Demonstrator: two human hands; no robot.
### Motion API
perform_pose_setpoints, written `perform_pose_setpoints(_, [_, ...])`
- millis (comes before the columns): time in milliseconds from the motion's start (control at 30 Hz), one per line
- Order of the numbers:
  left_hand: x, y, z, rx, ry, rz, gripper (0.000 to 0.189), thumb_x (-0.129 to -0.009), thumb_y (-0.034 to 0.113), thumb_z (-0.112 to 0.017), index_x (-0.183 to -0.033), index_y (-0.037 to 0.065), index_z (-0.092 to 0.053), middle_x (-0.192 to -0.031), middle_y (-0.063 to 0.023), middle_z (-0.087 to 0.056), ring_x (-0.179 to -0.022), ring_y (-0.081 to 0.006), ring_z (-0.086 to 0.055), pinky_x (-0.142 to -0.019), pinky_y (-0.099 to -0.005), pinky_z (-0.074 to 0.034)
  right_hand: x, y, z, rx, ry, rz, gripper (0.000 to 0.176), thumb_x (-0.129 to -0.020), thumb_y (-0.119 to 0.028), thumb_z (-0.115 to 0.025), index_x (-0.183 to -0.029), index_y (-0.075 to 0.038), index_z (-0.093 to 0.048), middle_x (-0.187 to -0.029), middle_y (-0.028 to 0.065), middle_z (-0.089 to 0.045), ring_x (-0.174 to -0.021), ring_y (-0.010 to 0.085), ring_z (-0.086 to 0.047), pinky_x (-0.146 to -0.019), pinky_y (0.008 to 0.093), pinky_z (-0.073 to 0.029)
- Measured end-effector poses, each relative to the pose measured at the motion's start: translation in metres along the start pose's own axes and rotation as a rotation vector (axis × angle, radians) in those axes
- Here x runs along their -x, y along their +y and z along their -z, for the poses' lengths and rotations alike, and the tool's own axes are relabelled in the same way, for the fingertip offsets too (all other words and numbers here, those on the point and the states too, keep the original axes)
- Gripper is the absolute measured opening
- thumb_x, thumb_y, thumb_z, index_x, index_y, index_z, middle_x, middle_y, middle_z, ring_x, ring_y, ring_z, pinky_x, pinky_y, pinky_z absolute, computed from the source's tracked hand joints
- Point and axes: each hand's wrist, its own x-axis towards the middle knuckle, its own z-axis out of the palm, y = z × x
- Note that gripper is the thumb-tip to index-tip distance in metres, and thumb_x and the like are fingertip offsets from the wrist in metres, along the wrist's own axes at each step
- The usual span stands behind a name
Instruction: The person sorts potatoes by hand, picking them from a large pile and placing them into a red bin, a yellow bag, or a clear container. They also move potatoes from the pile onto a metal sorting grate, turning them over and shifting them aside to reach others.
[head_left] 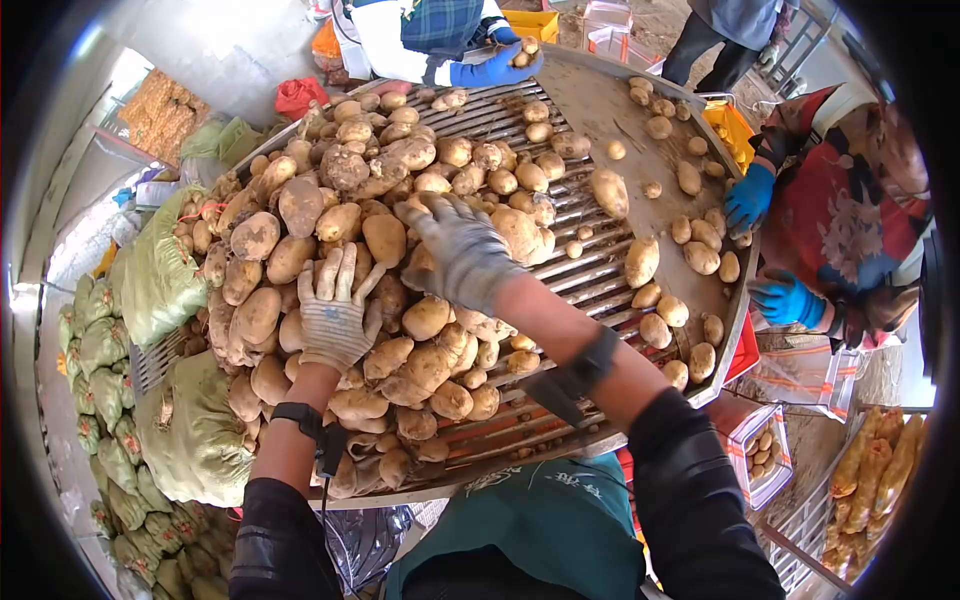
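A big heap of potatoes (pixel 384 240) covers the left half of a slatted metal sorting table (pixel 590 262). My left hand (pixel 338 318), in a dirty pale work glove, lies on the heap with its fingers spread. To its right, my right hand (pixel 462 250), in a similar grey glove, rests across the upper middle of the pile. Its fingers are apart and touch potatoes, with the thumb pointing down toward the left; neither hand has a potato enclosed. The potatoes under both palms are hidden.
Green sacks (pixel 195 430) lean against the left side, with more stacked sacks (pixel 105 340) beyond. A co-worker's blue-gloved hand (pixel 500 66) holds small potatoes at the far edge. Another person's blue gloves (pixel 788 298) are at the right edge, near a crate of potatoes (pixel 765 455).
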Motion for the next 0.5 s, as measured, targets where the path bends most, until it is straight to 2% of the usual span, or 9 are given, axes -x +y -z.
perform_pose_setpoints(67, [0.0, 0.0, 0.0, 0.012, 0.01, 0.002, 0.054, -0.086, 0.04, -0.053, -0.139, 0.028, -0.05, -0.154, -0.0107, -0.031, -0.14, -0.0262, -0.028, -0.113, -0.0583, -0.013, -0.022, -0.005, -0.01, 0.123, -0.213, -0.091, 0.078, -0.076, -0.048, -0.073, -0.139, -0.011, -0.044, -0.136, 0.0179, -0.049, -0.125, 0.0349, -0.048, -0.103, 0.0461, -0.039])
perform_pose_setpoints(100, [-0.001, -0.001, 0.0, 0.01, 0.012, 0.005, 0.054, -0.086, 0.04, -0.053, -0.139, 0.028, -0.05, -0.154, -0.0107, -0.031, -0.14, -0.0262, -0.028, -0.113, -0.0583, -0.013, -0.02, -0.006, -0.013, 0.124, -0.212, -0.087, 0.078, -0.076, -0.048, -0.073, -0.139, -0.011, -0.044, -0.136, 0.0179, -0.049, -0.125, 0.0349, -0.048, -0.103, 0.0461, -0.039])
perform_pose_setpoints(167, [0.0, -0.001, -0.001, 0.048, 0.003, 0.013, 0.053, -0.086, 0.04, -0.053, -0.138, 0.028, -0.051, -0.154, -0.0104, -0.032, -0.139, -0.0264, -0.029, -0.113, -0.0586, -0.014, -0.006, -0.012, -0.018, 0.287, -0.29, -0.044, 0.06, -0.075, -0.04, -0.073, -0.122, -0.006, -0.058, -0.123, 0.017, -0.052, -0.114, 0.032, -0.053, -0.098, 0.0458, -0.04])
perform_pose_setpoints(200, [0.0, -0.001, -0.002, 0.048, 0.0, 0.017, 0.053, -0.086, 0.04, -0.053, -0.138, 0.028, -0.051, -0.154, -0.0104, -0.032, -0.139, -0.0264, -0.029, -0.113, -0.0586, -0.014, 0.002, -0.011, -0.008, 0.219, -0.358, -0.127, 0.05, -0.074, -0.04, -0.073, -0.111, -0.008, -0.064, -0.121, 0.0173, -0.053, -0.115, 0.0317, -0.052, -0.094, 0.0478, -0.04])
perform_pose_setpoints(233, [0.001, -0.001, -0.003, 0.035, 0.001, 0.016, 0.053, -0.086, 0.041, -0.053, -0.138, 0.029, -0.052, -0.154, -0.0103, -0.031, -0.139, -0.0264, -0.029, -0.113, -0.0587, -0.013, 0.015, -0.003, -0.006, 0.217, -0.36, -0.128, 0.05, -0.074, -0.04, -0.073, -0.111, -0.008, -0.064, -0.121, 0.0173, -0.053, -0.115, 0.0317, -0.052, -0.094, 0.0478, -0.04])
perform_pose_setpoints(300, [0.0, 0.0, -0.004, 0.024, 0.002, 0.01, 0.053, -0.086, 0.041, -0.052, -0.137, 0.03, -0.052, -0.154, -0.0101, -0.031, -0.139, -0.0264, -0.028, -0.113, -0.0587, -0.012, 0.049, 0.024, -0.006, 0.123, -0.288, -0.078, 0.045, -0.073, -0.044, -0.075, -0.108, -0.016, -0.067, -0.117, 0.0108, -0.055, -0.113, 0.0326, -0.052, -0.092, 0.0482, -0.042])
perform_pose_setpoints(367, [0.002, -0.002, -0.007, 0.087, 0.061, -0.017, 0.056, -0.083, 0.037, -0.058, -0.136, 0.023, -0.051, -0.157, -0.0142, -0.026, -0.141, -0.0325, -0.027, -0.11, -0.06, -0.015, 0.089, 0.045, -0.015, 0.169, -0.25, -0.013, 0.042, -0.073, -0.042, -0.075, -0.107, -0.019, -0.067, -0.118, 0.0092, -0.055, -0.114, 0.0312, -0.051, -0.094, 0.0479, -0.041])
perform_pose_setpoints(433, [0.001, -0.001, -0.01, 0.06, 0.068, -0.023, 0.055, -0.083, 0.037, -0.058, -0.136, 0.023, -0.052, -0.157, -0.0137, -0.026, -0.14, -0.0321, -0.028, -0.11, -0.0599, -0.015, 0.127, 0.066, -0.001, 0.259, -0.196, -0.045, 0.037, -0.073, -0.038, -0.073, -0.105, -0.018, -0.067, -0.119, 0.0082, -0.056, -0.114, 0.0291, -0.052, -0.096, 0.0483, -0.039])
perform_pose_setpoints(500, [0.002, -0.002, -0.009, 0.067, 0.065, -0.016, 0.055, -0.083, 0.037, -0.058, -0.136, 0.023, -0.052, -0.157, -0.0132, -0.026, -0.141, -0.0318, -0.027, -0.11, -0.0595, -0.014, 0.15, 0.087, 0.024, 0.485, -0.288, -0.097, 0.033, -0.075, -0.033, -0.071, -0.104, -0.019, -0.067, -0.117, 0.0081, -0.059, -0.113, 0.028, -0.052, -0.099, 0.0477, -0.037])
